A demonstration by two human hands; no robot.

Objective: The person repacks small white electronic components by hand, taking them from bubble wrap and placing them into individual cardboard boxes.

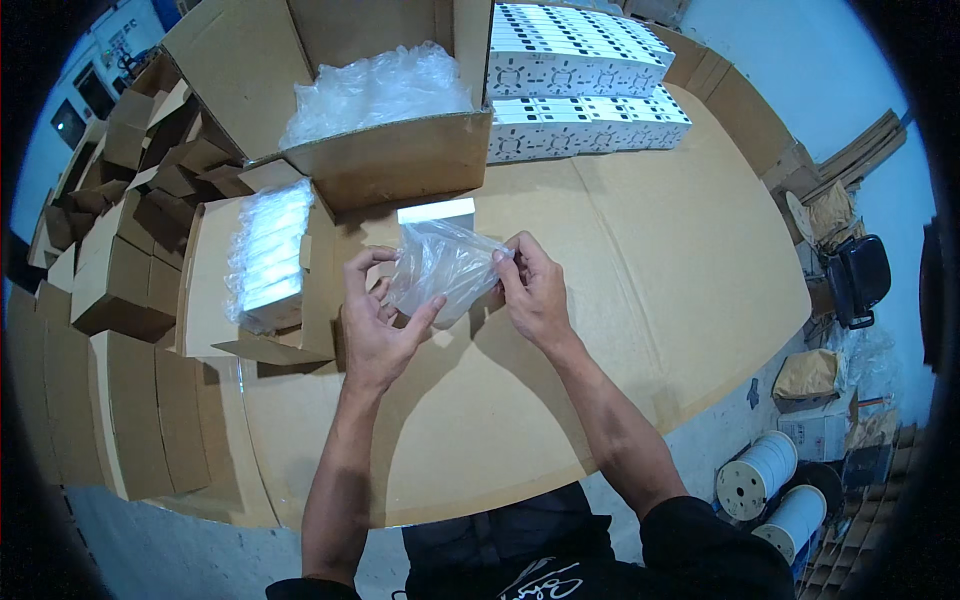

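A clear plastic bag [445, 270] is stretched between my two hands above the table. My right hand [532, 285] pinches its upper right corner between thumb and fingers. On the other side, my left hand [385, 320] grips the bag with curled fingers, the thumb lying along its lower edge. Just beyond the bag a small white box [437, 212] shows, its lower part hidden behind the plastic. Left of my left hand, an open cardboard carton [318, 265] holds a row of white boxes in clear wrap [272, 250].
A large open carton [400, 160] full of clear plastic bags [380, 90] stands at the back. Beside it are stacked rows of white printed boxes [585, 125]. Folded brown cartons [130, 270] crowd the left; cable spools [757, 475] lie on the floor at right.
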